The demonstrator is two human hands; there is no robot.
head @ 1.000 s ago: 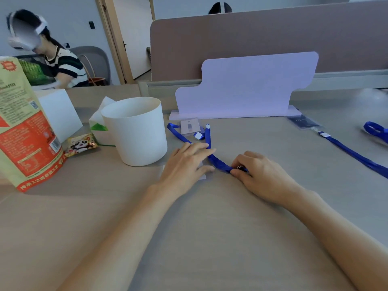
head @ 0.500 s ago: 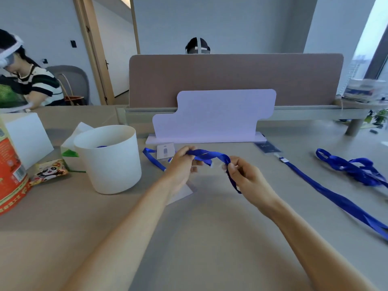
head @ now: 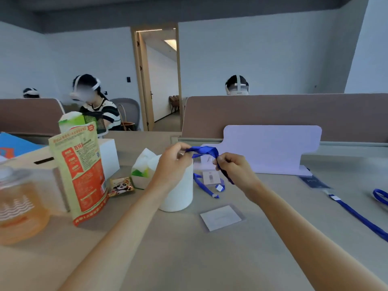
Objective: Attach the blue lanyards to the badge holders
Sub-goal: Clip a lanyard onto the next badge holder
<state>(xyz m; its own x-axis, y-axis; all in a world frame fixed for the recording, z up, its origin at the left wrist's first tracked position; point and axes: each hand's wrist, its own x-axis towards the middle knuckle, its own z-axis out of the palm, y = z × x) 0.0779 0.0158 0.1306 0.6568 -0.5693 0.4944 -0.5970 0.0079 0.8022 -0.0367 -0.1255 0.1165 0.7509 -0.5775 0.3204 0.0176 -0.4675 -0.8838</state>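
Note:
Both hands hold a blue lanyard [head: 206, 151] raised above the table. My left hand [head: 171, 164] pinches one end of it, in front of the white cup. My right hand [head: 233, 168] pinches the other part, and the strap hangs down past its fingers. A clear badge holder [head: 221, 217] lies flat on the table below my hands. Another badge holder [head: 210, 177] lies further back, with a loose blue lanyard [head: 202, 185] around it. A dark badge holder [head: 315, 182] at the right has a long blue lanyard [head: 361, 217] attached.
A white cup [head: 180, 194] stands behind my left wrist. To the left are a tissue pack [head: 141, 166], a panda snack packet [head: 121, 186], a red and green bag [head: 80, 173], a white box [head: 110, 156] and an orange jar [head: 19, 208]. A lilac card stand [head: 270, 148] stands behind. People sit beyond the dividers.
Both hands lifted the lanyard off the table and raised it higher. The badge holder that lay under my left hand is uncovered. The camera tilted up.

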